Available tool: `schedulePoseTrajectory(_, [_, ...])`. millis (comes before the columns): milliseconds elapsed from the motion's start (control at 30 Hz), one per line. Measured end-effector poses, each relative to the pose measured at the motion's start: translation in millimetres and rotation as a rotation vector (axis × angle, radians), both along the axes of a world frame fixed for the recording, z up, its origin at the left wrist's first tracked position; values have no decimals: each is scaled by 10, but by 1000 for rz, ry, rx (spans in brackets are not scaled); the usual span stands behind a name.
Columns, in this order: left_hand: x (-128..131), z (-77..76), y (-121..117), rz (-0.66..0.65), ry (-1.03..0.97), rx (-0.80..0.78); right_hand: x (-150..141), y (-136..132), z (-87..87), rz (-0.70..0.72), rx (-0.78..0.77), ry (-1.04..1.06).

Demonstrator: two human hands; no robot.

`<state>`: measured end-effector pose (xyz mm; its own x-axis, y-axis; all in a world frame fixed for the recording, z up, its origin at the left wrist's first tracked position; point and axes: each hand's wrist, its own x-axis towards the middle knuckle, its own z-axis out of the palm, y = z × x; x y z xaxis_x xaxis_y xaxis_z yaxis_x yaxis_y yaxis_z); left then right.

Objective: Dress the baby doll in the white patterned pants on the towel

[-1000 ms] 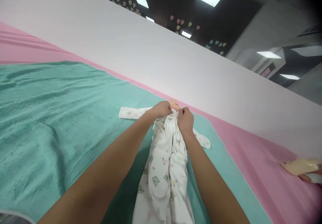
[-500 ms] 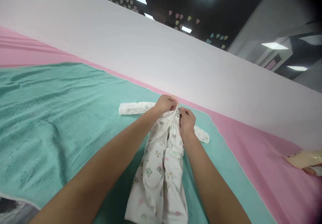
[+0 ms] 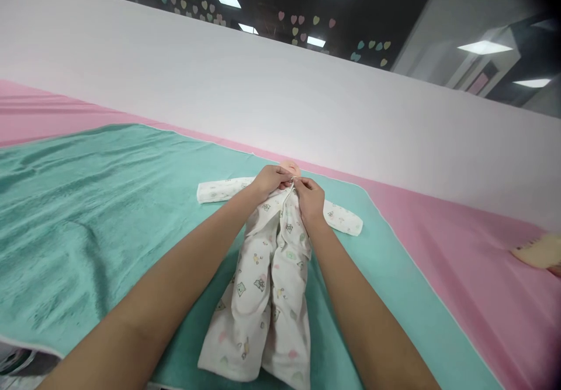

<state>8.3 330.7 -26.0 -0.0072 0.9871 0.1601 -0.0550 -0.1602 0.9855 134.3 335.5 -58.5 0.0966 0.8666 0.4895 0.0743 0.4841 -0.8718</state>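
A white baby gown (image 3: 258, 285) printed with small animals lies on the teal blanket (image 3: 144, 214), its two sleeves spread to either side. Above its collar shows part of a doll's head (image 3: 290, 166); the rest is hidden by my hands and the cloth. My left hand (image 3: 272, 179) pinches the neck edge of the gown from the left. Close beside it, my right hand (image 3: 310, 194) pinches the other side of the neckline, the fingertips of both hands almost touching. The gown's front is bunched in long folds below my hands.
A pink sheet (image 3: 460, 244) lies under the blanket and shows along the back and right. Behind stands a white wall (image 3: 263, 92) with dark glass above it. A beige object (image 3: 537, 252), only partly in view, is at the right edge.
My view has shifted a little. Both hands have come closer together at the neckline, and more of the doll's head and the right sleeve shows now.
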Motion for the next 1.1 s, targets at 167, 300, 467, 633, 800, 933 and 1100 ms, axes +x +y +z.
schedulePoseTrajectory(167, [-40,-16,10,-40,-37,-16,25,-43,20,-26,-1,-72])
schedulePoseTrajectory(300, [-43,-9,-2,-30,56,17,45,-79,24,-23,59,-164])
schedulePoseTrajectory(467, [-23,41,-30,-22,139,-1,46,-123,25,-39,197,-402])
schedulePoseTrajectory(633, [-32,22,6,19,219,-4,58,-143,15,-3,220,-534])
schedulePoseTrajectory(800, [-42,-14,14,31,261,30,98,-149,6,67,153,-429])
schedulePoseTrajectory(933, [-63,8,-37,17,136,37,113,-117,-23,80,86,-269])
schedulePoseTrajectory(1100, [-69,47,-44,37,231,-35,110,-43,-76,124,21,-152])
